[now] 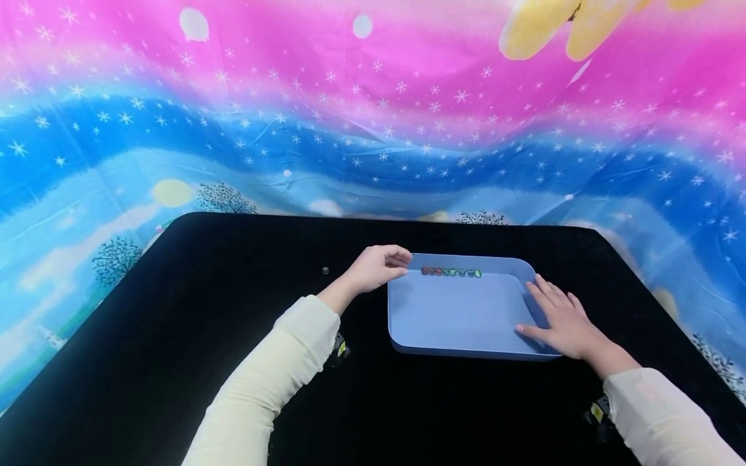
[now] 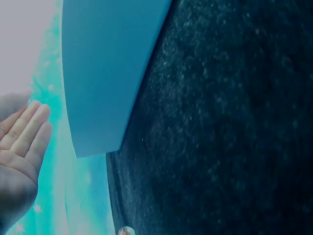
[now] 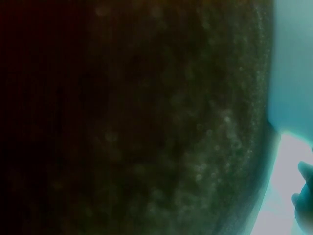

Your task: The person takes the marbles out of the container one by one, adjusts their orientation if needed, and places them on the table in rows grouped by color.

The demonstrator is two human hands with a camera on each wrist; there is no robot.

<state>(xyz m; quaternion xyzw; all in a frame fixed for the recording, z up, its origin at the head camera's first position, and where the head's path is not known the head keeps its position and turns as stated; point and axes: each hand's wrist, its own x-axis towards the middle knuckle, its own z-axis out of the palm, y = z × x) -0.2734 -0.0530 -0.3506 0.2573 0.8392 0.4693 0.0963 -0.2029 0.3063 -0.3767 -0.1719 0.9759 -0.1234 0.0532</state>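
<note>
A shallow blue tray point(image 1: 466, 310) lies on the black table, and several glass marbles point(image 1: 452, 272), reddish and green, form a row along its back wall. My left hand point(image 1: 379, 266) is at the tray's back left corner, its thumb and fingertips overlapping the rim in the head view. In the left wrist view, that hand's fingers point(image 2: 30, 129) are extended and hold nothing. Over the tray's right side, my right hand point(image 1: 562, 318) spreads its fingers, fingertips at the rim and thumb reaching inside. Only dark finger shapes point(image 3: 305, 196) show in the right wrist view.
One clear marble point(image 1: 326, 270) lies on the black tabletop point(image 1: 192, 323), left of the left hand. A pink and blue patterned cloth point(image 1: 350, 129) hangs behind the table. Small dark devices with yellow marks point(image 1: 340, 348) sit under both sleeves.
</note>
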